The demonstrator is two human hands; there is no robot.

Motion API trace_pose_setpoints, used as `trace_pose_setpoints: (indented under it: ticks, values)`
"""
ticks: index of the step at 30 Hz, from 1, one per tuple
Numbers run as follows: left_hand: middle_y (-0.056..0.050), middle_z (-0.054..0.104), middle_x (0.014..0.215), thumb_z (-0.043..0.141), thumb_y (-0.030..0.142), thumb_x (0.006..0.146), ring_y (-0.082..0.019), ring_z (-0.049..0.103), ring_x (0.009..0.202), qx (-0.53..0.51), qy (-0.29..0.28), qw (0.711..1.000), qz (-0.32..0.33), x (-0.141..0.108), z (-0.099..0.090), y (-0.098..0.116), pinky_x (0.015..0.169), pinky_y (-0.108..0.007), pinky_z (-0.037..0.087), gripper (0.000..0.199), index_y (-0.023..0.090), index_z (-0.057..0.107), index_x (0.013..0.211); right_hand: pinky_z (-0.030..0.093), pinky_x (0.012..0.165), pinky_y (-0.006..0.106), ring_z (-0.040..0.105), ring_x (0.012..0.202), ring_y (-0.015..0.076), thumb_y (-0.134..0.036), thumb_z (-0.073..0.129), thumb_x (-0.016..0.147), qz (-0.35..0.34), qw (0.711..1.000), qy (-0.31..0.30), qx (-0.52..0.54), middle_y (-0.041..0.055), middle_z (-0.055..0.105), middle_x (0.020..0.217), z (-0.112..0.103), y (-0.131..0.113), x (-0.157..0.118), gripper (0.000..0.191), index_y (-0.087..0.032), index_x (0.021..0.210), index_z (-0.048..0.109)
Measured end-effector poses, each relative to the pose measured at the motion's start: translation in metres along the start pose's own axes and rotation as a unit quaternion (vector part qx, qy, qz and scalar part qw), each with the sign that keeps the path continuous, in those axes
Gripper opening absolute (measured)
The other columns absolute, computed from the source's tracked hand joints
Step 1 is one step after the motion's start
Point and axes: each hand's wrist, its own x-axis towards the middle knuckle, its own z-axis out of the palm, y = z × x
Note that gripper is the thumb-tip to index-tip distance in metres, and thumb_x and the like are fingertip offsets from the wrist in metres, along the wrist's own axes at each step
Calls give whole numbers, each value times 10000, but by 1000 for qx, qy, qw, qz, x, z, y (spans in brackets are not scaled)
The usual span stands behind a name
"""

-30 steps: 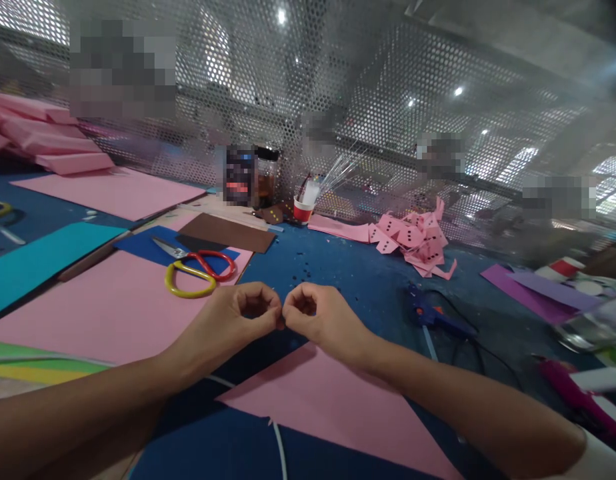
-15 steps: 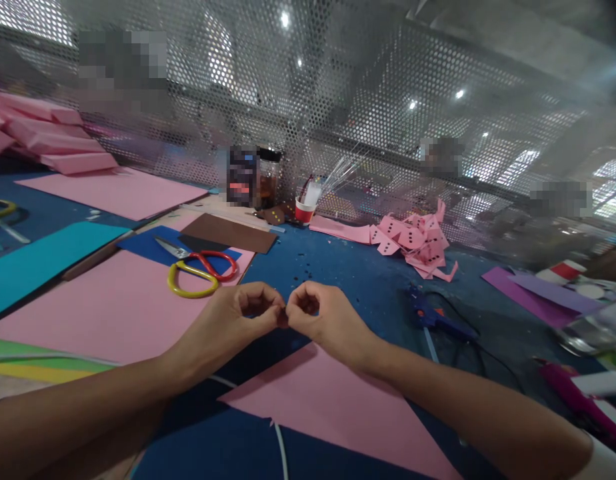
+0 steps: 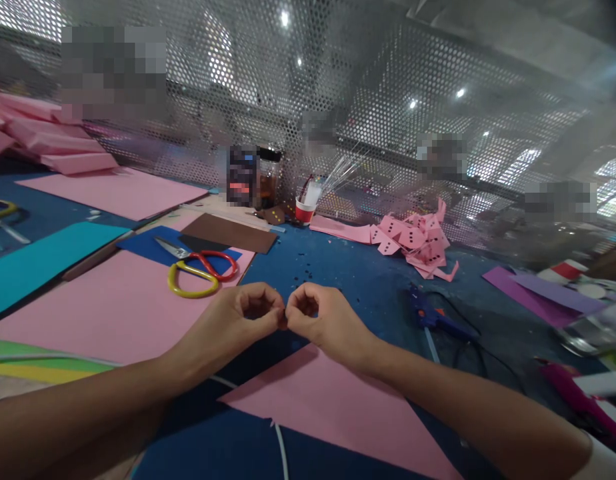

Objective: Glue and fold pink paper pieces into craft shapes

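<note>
Over the middle of the blue table, my left hand [image 3: 248, 320] and my right hand [image 3: 328, 323] meet at the fingertips, both pinched closed. A tiny dark bit seems to sit between them, too small to name. Below my right hand and forearm lies a pink paper sheet [image 3: 333, 413]. Scissors [image 3: 201, 270] with one red and one yellow handle rest just beyond my left hand, on blue paper [image 3: 153, 248] and a larger pink sheet [image 3: 113, 307]. Small dark specks [image 3: 302, 270] are scattered on the table past my fingers.
A blue glue gun [image 3: 438, 320] with its cord lies at right. Folded pink paper pieces with black dots [image 3: 413, 240] are heaped near the metal mesh screen [image 3: 378, 100]. A red and white cup [image 3: 305, 211] and a jar [image 3: 269, 180] stand at the back. Brown paper [image 3: 228, 233] lies left of centre.
Hardly anything differs. My hands stay pinched together in the same spot, with only a very slight shift of the fingers.
</note>
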Motion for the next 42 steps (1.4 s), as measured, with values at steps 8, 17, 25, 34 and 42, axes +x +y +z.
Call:
trace_pose_setpoints:
  ticks: [8,17,25,34,42]
  values:
    - [18,714,776,675,320,868,-144,669,766,-28,-12,1000,5,0,-1,0,716,-225,502,134,198,705,824,408,614,239,543,665,107,-236,627,819,0,1000,-4,16,-22,628,730,-3,-3,0,79,-173,772,617]
    - [24,709,761,688,315,867,-137,658,740,-14,-21,1000,14,-1,1,-1,692,-220,495,124,202,690,814,417,616,234,548,664,108,-208,622,811,2,1000,-11,19,-21,626,724,-5,-4,-2,56,-172,768,618]
    - [35,686,767,662,271,867,-133,643,748,22,-10,999,24,-2,-2,-2,700,-225,475,92,201,687,814,417,627,245,548,669,112,-211,617,802,2,1000,-8,9,-27,611,724,1,-5,-1,49,-176,768,614]
    - [20,706,769,648,297,873,-160,669,785,-28,-11,1000,8,1,-1,3,758,-247,510,122,211,692,800,419,616,233,546,655,105,-219,621,815,1,999,-12,42,-27,619,724,-7,-4,-1,61,-175,774,609]
    - [16,716,792,683,355,874,-154,668,787,-50,-28,998,14,-2,0,3,739,-231,517,152,214,700,819,433,638,240,565,680,113,-224,631,818,8,999,-15,30,-15,643,745,-7,-3,-1,62,-173,786,621]
